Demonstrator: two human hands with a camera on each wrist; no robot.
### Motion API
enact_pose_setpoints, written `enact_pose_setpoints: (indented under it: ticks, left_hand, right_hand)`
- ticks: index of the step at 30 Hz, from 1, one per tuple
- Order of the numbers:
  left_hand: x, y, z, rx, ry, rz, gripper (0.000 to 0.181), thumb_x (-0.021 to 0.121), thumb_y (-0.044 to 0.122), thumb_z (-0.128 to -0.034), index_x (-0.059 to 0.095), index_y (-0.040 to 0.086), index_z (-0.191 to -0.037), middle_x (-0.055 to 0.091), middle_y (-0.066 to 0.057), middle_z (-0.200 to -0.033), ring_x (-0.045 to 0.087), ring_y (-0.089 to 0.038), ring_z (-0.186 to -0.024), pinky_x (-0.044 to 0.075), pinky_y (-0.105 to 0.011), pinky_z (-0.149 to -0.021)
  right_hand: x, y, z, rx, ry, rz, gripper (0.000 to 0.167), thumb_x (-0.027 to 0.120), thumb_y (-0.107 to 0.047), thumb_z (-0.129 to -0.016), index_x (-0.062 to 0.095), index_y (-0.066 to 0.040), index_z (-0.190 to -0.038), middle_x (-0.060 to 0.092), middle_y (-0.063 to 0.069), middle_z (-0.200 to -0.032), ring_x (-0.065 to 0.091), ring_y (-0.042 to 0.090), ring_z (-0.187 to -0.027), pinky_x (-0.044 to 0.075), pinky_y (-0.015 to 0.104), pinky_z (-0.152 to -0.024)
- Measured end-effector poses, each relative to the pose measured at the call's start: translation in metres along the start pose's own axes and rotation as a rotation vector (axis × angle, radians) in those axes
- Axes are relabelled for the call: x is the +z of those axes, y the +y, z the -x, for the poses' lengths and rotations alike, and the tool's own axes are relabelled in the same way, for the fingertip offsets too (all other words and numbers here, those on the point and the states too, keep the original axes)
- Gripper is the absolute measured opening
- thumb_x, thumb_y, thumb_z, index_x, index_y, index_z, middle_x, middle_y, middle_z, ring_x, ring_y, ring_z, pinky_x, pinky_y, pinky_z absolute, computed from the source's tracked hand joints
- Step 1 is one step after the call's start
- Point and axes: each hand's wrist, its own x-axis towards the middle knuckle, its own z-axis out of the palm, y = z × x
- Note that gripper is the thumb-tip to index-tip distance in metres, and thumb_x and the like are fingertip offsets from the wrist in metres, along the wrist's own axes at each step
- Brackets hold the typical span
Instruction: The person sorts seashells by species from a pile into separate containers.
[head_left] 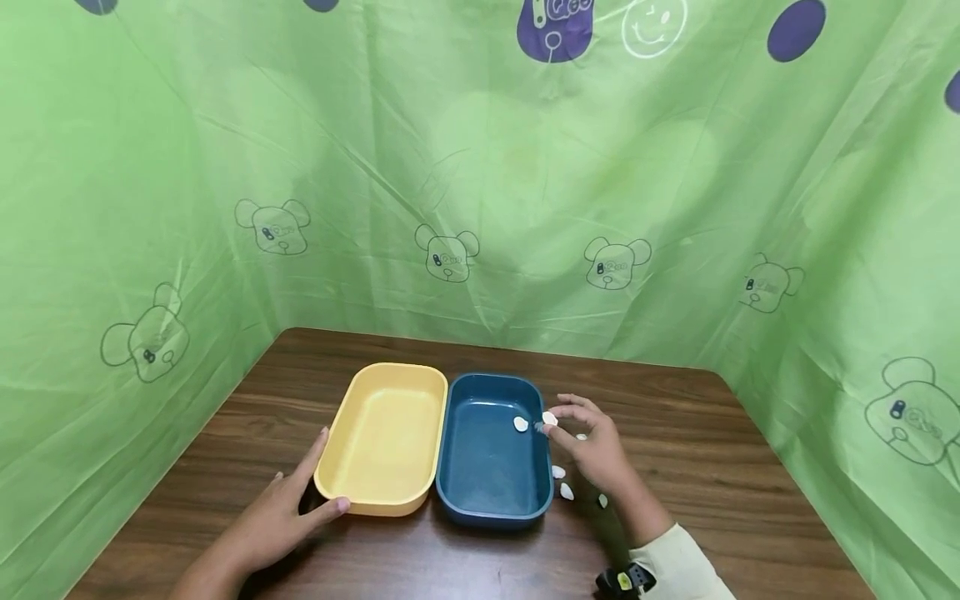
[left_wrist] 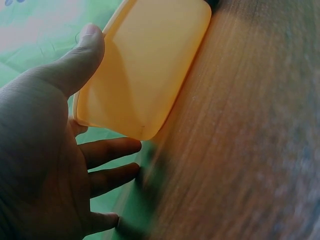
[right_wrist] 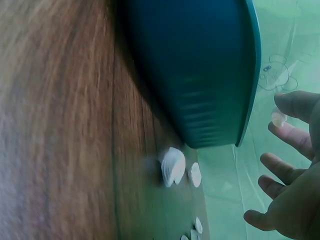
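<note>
Head view gives me both boxes side by side on the table (head_left: 360,562): the yellow box (head_left: 382,446) to the left, the blue box (head_left: 495,467) to the right, with a white shell (head_left: 521,424) lying inside the blue one, which neither wrist view shows. My left hand (head_left: 281,512) is loosely spread at the yellow box's near left corner, thumb against the rim. Left wrist view shows what my head view hides: the middle, ring and little fingers fanned out by that corner; whether the middle fingertip touches it, I cannot tell. My right hand (head_left: 597,448) is at the blue box's right rim, and the right wrist view makes its grip plain: thumb and index finger pinch a small shell (right_wrist: 279,118), the other fingers apart. It also brings out ribs on a loose shell (right_wrist: 173,167) near the blue wall, with more shells (right_wrist: 195,175) beyond.

The table is brown wood grain with rounded far corners. Green cloth (head_left: 525,167) hangs around it, printed with bear faces (head_left: 448,257) and purple spots (head_left: 797,30). A black watch (head_left: 626,580) and pale sleeve (head_left: 682,567) show at my right wrist.
</note>
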Motion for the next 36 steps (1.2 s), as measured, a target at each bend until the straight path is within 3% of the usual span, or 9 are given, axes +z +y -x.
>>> enact_pose_setpoints:
  ticks: [4, 12, 21, 23, 30, 36]
  left_hand:
    - [0.000, 0.000, -0.001, 0.005, 0.001, 0.008, 0.109, 0.076, 0.053, -0.0999, 0.004, 0.030, -0.178, 0.047, -0.025, -0.169, 0.059, -0.064, -0.136, 0.024, -0.090, -0.117]
    - [0.001, -0.001, -0.001, 0.003, -0.002, 0.017, 0.109, 0.076, 0.053, -0.1001, 0.003, 0.031, -0.178, 0.045, -0.025, -0.169, 0.059, -0.063, -0.136, 0.022, -0.089, -0.118]
    - [0.002, -0.002, -0.002, 0.019, 0.012, 0.022, 0.108, 0.076, 0.051, -0.1002, 0.004, 0.030, -0.178, 0.044, -0.025, -0.170, 0.061, -0.062, -0.136, 0.023, -0.089, -0.118]
    - [0.002, -0.002, -0.002, 0.019, 0.011, 0.024, 0.108, 0.076, 0.051, -0.1003, 0.004, 0.030, -0.178, 0.043, -0.025, -0.171, 0.060, -0.062, -0.136, 0.023, -0.089, -0.118]
    - [0.002, -0.001, -0.001, 0.010, 0.010, 0.026, 0.108, 0.077, 0.051, -0.1001, 0.005, 0.029, -0.178, 0.046, -0.027, -0.168, 0.059, -0.064, -0.136, 0.023, -0.089, -0.118]
    - [0.001, 0.000, -0.001, 0.012, 0.008, 0.010, 0.109, 0.077, 0.050, -0.1001, 0.004, 0.028, -0.178, 0.049, -0.027, -0.166, 0.060, -0.065, -0.134, 0.024, -0.089, -0.117]
  right_hand:
    - [0.004, -0.003, 0.001, 0.002, -0.004, 0.011, 0.017, 0.085, -0.017, -0.097, 0.085, -0.012, -0.113, 0.067, 0.011, -0.150, 0.056, 0.037, -0.148, 0.046, 0.059, -0.116]
    - [0.013, -0.006, -0.002, -0.022, -0.015, -0.030, 0.016, 0.085, -0.012, -0.096, 0.084, -0.008, -0.112, 0.064, 0.021, -0.151, 0.058, 0.039, -0.145, 0.055, 0.062, -0.110]
    - [0.021, -0.005, -0.005, -0.027, -0.009, -0.054, 0.016, 0.086, -0.006, -0.093, 0.084, -0.006, -0.109, 0.063, 0.024, -0.148, 0.059, 0.039, -0.139, 0.058, 0.032, -0.100]
    - [0.022, -0.004, -0.006, -0.024, -0.014, -0.051, 0.016, 0.087, -0.007, -0.093, 0.084, -0.006, -0.109, 0.063, 0.024, -0.148, 0.059, 0.038, -0.139, 0.058, 0.034, -0.101]
    - [0.022, -0.004, -0.008, -0.013, -0.047, -0.009, 0.024, 0.087, -0.008, -0.093, 0.083, -0.004, -0.116, 0.060, 0.022, -0.152, 0.056, 0.039, -0.142, 0.053, 0.060, -0.112]
    - [0.021, -0.002, -0.008, -0.015, -0.048, 0.008, 0.029, 0.085, -0.011, -0.095, 0.080, 0.001, -0.121, 0.060, 0.022, -0.153, 0.055, 0.040, -0.143, 0.047, 0.065, -0.118]
